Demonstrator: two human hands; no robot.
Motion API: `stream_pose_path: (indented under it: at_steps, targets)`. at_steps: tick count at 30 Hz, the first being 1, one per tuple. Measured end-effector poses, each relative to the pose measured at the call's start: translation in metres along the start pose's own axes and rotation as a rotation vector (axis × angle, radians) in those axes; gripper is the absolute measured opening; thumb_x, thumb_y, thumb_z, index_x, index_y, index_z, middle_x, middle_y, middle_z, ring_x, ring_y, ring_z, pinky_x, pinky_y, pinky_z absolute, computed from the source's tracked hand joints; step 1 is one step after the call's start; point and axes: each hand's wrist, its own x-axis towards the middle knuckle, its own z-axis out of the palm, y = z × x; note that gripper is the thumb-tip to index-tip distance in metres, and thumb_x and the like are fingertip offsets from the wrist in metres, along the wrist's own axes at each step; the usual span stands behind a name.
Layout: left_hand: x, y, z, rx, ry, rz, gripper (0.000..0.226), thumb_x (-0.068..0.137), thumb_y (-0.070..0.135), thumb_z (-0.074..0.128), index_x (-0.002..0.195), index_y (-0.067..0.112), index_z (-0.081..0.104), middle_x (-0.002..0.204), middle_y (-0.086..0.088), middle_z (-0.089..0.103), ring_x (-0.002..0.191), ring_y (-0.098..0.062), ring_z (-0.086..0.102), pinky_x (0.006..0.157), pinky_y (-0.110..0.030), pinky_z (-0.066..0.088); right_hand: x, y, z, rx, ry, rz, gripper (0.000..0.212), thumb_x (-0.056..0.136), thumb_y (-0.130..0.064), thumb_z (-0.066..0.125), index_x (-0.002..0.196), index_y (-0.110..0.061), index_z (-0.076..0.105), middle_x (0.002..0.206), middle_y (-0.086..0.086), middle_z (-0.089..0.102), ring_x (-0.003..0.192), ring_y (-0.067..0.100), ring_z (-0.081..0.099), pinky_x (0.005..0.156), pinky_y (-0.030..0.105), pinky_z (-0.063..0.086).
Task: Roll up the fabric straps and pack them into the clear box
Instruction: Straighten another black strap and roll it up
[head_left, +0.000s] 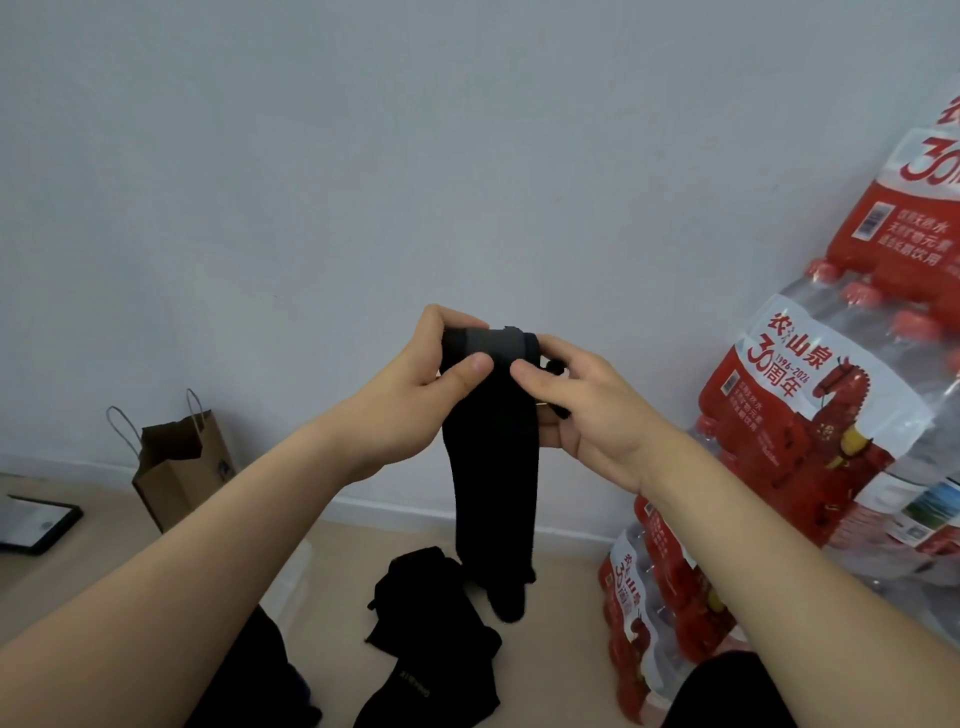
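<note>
Forearms (218, 530): both are reaching up and forward from the bottom corners, bare, meeting at mid-frame.
Left hands side: the left hand (431, 384) is pinching the top end of the black strap (493, 467), thumb lying across its front and fingers curling behind.
Right hands side: the right hand (587, 410) is gripping the same end from the other side, thumb tip pressing the front just beside the left thumb, fingers wrapping behind.
Strap top: a grey patch (493, 343) is showing on the thickened end between the two hands.
Strap body: it is hanging straight down in the air in front of the wall (363, 156), its lower end dangling just above the floor (561, 597).
Loose straps (431, 623): more black ones are lying heaped on the floor below the hands.
Translucent shape (293, 577): it is sitting on the floor behind the left forearm; I cannot tell whether it is the box.
Paper bag (182, 467): it is standing upright against the wall at left.
Tablet (36, 525): it is lying flat at the far left.
Water packs (810, 415): red-labelled bottles are standing stacked at right.
</note>
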Motion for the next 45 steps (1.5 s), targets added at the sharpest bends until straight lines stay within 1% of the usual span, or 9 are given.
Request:
stream_pose_path:
  at_steps: [3, 8, 12, 16, 24, 28, 34, 40, 45]
  targets:
    - [0.001, 0.002, 0.003, -0.083, -0.057, -0.026, 0.025, 0.106, 0.024, 0.062, 0.128, 0.028, 0.05, 0.1, 0.02, 0.069, 0.09, 0.0, 0.066, 0.074, -0.015, 0.052, 0.0, -0.003, 0.001, -0.006, 0.063, -0.027, 0.049, 0.091, -0.044, 0.074, 0.134, -0.02, 0.071, 0.122, 0.014, 0.077, 0.103, 0.033, 0.079, 0.082, 0.039, 0.064]
    - [0.002, 0.01, 0.001, -0.137, -0.021, -0.147, 0.041, 0.106, 0.054, 0.059, 0.121, 0.017, 0.068, 0.094, 0.009, 0.074, 0.084, -0.009, 0.072, 0.073, -0.026, 0.057, 0.0, 0.002, 0.003, -0.027, 0.015, -0.108, 0.048, 0.087, -0.026, 0.08, 0.135, -0.021, 0.072, 0.12, 0.024, 0.077, 0.11, 0.04, 0.078, 0.086, 0.045, 0.065]
    - [0.001, 0.005, -0.002, -0.105, -0.005, -0.101, 0.026, 0.11, 0.032, 0.06, 0.128, 0.015, 0.068, 0.117, -0.009, 0.077, 0.112, -0.026, 0.075, 0.102, -0.047, 0.06, 0.0, 0.003, 0.001, 0.016, 0.026, -0.013, 0.059, 0.087, -0.029, 0.087, 0.141, -0.02, 0.065, 0.122, 0.017, 0.078, 0.114, 0.034, 0.077, 0.09, 0.04, 0.064]
    - [0.0, 0.004, -0.003, -0.095, -0.007, -0.025, 0.029, 0.104, 0.015, 0.071, 0.133, 0.018, 0.065, 0.128, -0.01, 0.072, 0.117, -0.024, 0.073, 0.098, -0.033, 0.06, 0.0, 0.0, 0.0, -0.04, -0.03, 0.101, 0.058, 0.09, -0.059, 0.076, 0.127, -0.016, 0.077, 0.119, 0.009, 0.079, 0.109, 0.028, 0.077, 0.089, 0.035, 0.062]
    - [-0.003, 0.003, -0.001, -0.117, -0.062, -0.106, 0.032, 0.1, 0.045, 0.073, 0.127, 0.032, 0.061, 0.116, 0.0, 0.072, 0.104, -0.02, 0.077, 0.082, -0.036, 0.066, 0.0, -0.002, -0.003, -0.056, 0.035, -0.095, 0.046, 0.089, -0.028, 0.08, 0.13, -0.008, 0.073, 0.125, 0.017, 0.078, 0.117, 0.034, 0.076, 0.099, 0.046, 0.062]
    - [-0.003, 0.001, -0.001, -0.063, -0.052, -0.049, 0.019, 0.109, 0.034, 0.062, 0.128, 0.033, 0.06, 0.114, 0.002, 0.068, 0.098, -0.016, 0.074, 0.075, -0.042, 0.067, -0.002, 0.001, -0.009, -0.07, 0.014, -0.12, 0.037, 0.095, -0.009, 0.079, 0.132, -0.016, 0.074, 0.133, 0.021, 0.071, 0.121, 0.038, 0.073, 0.097, 0.048, 0.062]
    - [-0.001, -0.003, -0.001, -0.057, -0.103, 0.01, 0.036, 0.108, 0.013, 0.063, 0.133, 0.037, 0.055, 0.119, 0.001, 0.069, 0.103, -0.02, 0.07, 0.091, -0.038, 0.062, 0.001, 0.002, -0.012, -0.021, 0.011, 0.027, 0.055, 0.091, -0.043, 0.078, 0.139, -0.017, 0.07, 0.132, 0.021, 0.073, 0.112, 0.045, 0.076, 0.098, 0.051, 0.063]
    - [0.003, 0.001, 0.003, -0.362, -0.049, -0.144, 0.048, 0.095, 0.044, 0.072, 0.137, 0.024, 0.06, 0.121, 0.003, 0.076, 0.111, -0.016, 0.075, 0.092, -0.033, 0.06, 0.0, 0.0, -0.011, -0.149, 0.052, -0.197, 0.043, 0.088, -0.01, 0.084, 0.129, -0.017, 0.076, 0.117, 0.016, 0.08, 0.113, 0.032, 0.078, 0.099, 0.044, 0.063]
    - [0.002, -0.001, 0.004, -0.16, -0.046, -0.175, 0.039, 0.1, 0.04, 0.075, 0.131, 0.022, 0.059, 0.12, -0.006, 0.072, 0.103, -0.018, 0.078, 0.079, -0.039, 0.067, -0.001, 0.001, -0.01, -0.29, 0.138, -0.204, 0.054, 0.084, 0.007, 0.086, 0.127, -0.025, 0.077, 0.121, 0.008, 0.078, 0.115, 0.024, 0.076, 0.105, 0.043, 0.061]
